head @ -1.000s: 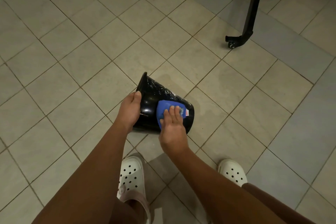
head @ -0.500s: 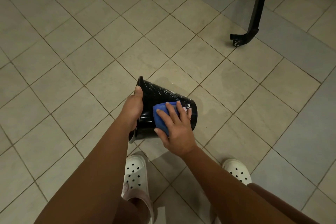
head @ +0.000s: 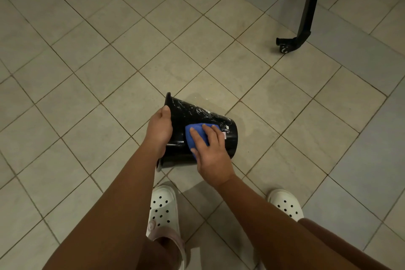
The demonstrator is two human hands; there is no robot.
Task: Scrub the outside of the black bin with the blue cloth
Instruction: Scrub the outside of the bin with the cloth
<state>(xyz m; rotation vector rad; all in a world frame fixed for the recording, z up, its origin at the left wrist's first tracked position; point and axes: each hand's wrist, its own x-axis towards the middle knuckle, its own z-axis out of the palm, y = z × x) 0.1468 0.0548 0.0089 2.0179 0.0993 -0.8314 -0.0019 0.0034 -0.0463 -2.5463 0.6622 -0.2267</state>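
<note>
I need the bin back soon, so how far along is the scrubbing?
Under way. Done: the upper side of the black plastic bin shows white streaks, so it looks gone over. In hand: the left hand grips the rim; the right hand presses the blue cloth on the side wall. Left: the side facing the tiled floor is hidden, so I cannot call it done.

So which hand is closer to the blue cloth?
Right. The right hand presses on top of the blue cloth, against the bin. The left hand grips the bin's rim, beside the cloth and apart from it.
</note>
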